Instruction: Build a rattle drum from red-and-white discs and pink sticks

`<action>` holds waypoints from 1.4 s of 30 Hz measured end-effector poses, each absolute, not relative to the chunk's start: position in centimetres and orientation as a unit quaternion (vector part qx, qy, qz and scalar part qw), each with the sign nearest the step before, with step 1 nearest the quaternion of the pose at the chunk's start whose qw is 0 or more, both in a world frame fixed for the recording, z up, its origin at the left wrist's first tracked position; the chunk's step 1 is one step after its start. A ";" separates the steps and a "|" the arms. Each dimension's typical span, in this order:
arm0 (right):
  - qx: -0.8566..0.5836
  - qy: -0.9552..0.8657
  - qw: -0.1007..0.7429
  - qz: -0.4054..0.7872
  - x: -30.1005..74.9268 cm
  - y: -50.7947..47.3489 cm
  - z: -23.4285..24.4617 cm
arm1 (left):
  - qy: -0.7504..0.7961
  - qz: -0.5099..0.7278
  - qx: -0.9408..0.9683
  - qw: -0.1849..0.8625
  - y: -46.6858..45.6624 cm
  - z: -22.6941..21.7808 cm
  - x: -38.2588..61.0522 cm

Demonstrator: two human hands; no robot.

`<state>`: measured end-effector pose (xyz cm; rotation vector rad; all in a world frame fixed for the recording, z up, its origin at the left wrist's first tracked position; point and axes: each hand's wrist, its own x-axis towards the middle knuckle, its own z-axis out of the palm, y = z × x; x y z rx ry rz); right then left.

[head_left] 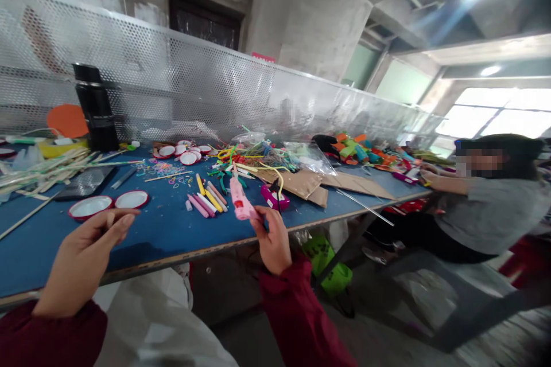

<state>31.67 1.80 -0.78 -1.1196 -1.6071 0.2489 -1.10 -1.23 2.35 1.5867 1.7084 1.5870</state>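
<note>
My right hand (273,238) grips a pink, tapered tool (240,200) with a red mark on its side. It looks like a small hot glue gun, its narrow end pointing up and away over the table's front part. My left hand (84,255) is raised at the table edge, thumb and forefinger pinched together; whatever may be between them is too small to make out. Just beyond its fingers lie two shallow white lids with red rims, one left (91,206) and one right (132,199). Several coloured sticks (209,198) lie between my hands. A purple device (275,198) sits behind my right hand.
On the blue table (163,235) lie wooden sticks (38,172), small colourful bits (161,169), more lids (188,158) and cardboard (301,183). A black bottle (97,109) stands by the perforated metal screen (206,80). A co-worker (486,195) sits at the right.
</note>
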 end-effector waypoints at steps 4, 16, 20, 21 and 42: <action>-0.348 -0.535 0.647 0.418 30.9 1.4 -0.8 | 0.526 0.565 0.558 0.305 0.0 4.8 3.4; -0.242 -0.375 0.614 0.651 28.7 -0.8 -1.1 | 0.411 0.535 0.493 0.550 4.1 6.2 10.4; -0.232 -0.349 0.605 0.677 29.1 -1.0 -0.9 | 0.472 0.543 0.564 0.406 5.1 5.6 9.4; -0.227 -0.345 0.607 0.679 29.4 -1.0 -0.7 | 0.488 0.543 0.586 0.351 5.5 5.4 9.0; -0.240 -0.344 0.666 0.616 31.0 -0.6 -1.1 | 0.596 0.288 0.748 -0.033 11.5 5.2 9.6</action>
